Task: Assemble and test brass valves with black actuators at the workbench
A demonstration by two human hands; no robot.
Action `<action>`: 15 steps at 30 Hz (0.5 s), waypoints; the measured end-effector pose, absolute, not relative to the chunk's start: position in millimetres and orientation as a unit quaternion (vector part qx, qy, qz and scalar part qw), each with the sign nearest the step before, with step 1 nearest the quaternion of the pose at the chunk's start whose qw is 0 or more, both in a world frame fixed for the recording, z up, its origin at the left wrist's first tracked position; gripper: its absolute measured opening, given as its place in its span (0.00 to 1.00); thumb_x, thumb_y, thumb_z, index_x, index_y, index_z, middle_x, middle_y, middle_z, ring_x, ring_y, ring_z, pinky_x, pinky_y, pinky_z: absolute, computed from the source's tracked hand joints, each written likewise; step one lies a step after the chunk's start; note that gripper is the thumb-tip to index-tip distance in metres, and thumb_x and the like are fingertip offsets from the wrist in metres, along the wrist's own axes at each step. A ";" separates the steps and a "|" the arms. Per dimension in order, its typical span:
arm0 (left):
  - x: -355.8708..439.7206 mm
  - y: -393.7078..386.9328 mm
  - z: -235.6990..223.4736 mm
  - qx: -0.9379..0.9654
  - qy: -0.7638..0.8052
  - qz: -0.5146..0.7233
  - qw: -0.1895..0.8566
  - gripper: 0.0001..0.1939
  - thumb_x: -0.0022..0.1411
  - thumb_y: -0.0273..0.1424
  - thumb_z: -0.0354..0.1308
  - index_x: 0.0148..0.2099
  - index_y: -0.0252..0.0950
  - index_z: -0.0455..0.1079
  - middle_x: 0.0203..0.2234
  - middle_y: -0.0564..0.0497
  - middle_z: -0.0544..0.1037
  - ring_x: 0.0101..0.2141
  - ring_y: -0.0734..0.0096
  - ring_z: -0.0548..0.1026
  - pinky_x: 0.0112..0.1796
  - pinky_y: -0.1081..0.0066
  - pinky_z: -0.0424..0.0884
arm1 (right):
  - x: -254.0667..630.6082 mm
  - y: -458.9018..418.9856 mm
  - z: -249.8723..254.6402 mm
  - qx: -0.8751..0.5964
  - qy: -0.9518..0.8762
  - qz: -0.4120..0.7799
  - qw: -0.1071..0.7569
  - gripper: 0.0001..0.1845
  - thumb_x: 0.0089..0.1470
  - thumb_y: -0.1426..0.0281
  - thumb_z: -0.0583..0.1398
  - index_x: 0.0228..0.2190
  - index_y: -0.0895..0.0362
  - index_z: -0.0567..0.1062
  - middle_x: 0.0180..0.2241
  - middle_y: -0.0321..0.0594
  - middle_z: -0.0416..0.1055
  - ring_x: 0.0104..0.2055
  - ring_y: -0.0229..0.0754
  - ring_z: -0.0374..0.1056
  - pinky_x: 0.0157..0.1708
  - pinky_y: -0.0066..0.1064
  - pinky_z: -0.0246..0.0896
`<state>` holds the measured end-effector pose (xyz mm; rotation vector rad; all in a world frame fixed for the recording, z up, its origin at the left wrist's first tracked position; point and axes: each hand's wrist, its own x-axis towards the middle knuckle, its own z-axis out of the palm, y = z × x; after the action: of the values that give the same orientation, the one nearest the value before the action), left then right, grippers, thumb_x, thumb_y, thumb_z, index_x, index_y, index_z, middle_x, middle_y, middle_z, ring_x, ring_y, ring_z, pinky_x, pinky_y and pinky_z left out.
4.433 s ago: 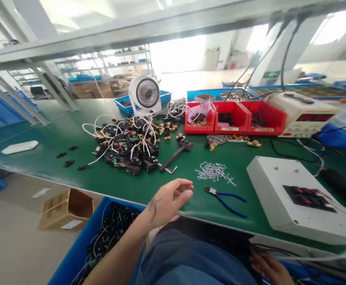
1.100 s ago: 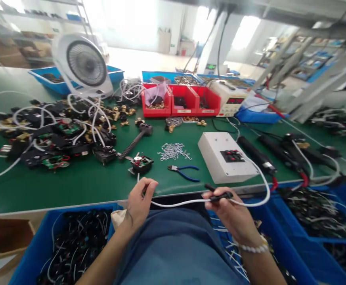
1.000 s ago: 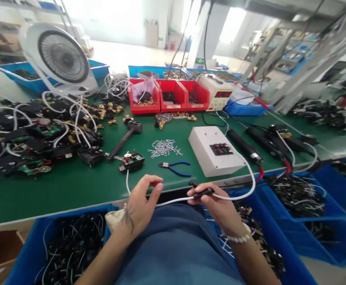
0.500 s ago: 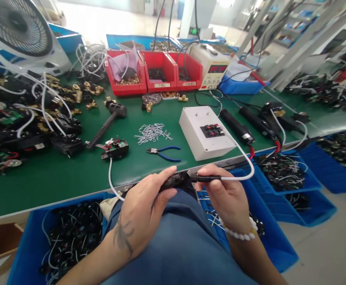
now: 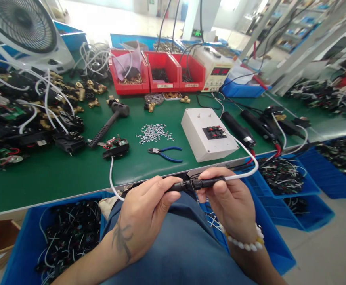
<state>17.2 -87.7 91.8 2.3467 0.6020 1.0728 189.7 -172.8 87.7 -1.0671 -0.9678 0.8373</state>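
My left hand [image 5: 149,209] is closed on a black cable connector [image 5: 177,186], whose white cable [image 5: 111,178] runs back to a small black module with a circuit board [image 5: 116,148] on the bench. My right hand [image 5: 228,198] pinches a second black cable connector [image 5: 211,182]; its white cable [image 5: 247,174] curves up to the clip terminal on a white box [image 5: 196,146]. The two connectors are end to end over my lap, and I cannot tell whether they are fully joined. Blue-handled cutters [image 5: 168,154] lie just beyond my hands.
Behind the cutters lies a pile of metal clips [image 5: 155,133], with a black mallet [image 5: 109,124] to its left. Red bins [image 5: 163,85] and a power supply [image 5: 217,71] line the back. Black electric screwdrivers [image 5: 238,128] lie right of the box. Blue crates [image 5: 21,253] stand below the bench edge.
The two connectors, slightly apart and angled before, are now lined up and meeting between my hands. My right hand has shifted a little to the right. The view has moved slightly.
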 end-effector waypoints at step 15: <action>14.8 -91.2 91.7 0.831 0.238 0.421 0.277 0.05 0.67 0.28 0.60 0.45 0.38 0.73 0.33 0.52 0.80 0.34 0.74 0.78 0.37 0.76 0.77 | 192.3 -174.9 87.3 -0.492 -0.441 0.373 0.651 0.09 0.62 0.63 0.61 0.42 0.51 0.79 0.30 0.35 0.75 0.29 0.33 0.71 0.29 0.24 0.66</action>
<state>14.8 -91.2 91.7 2.2306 0.6387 1.1294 192.3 -174.9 87.3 -1.1174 -1.0010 0.8469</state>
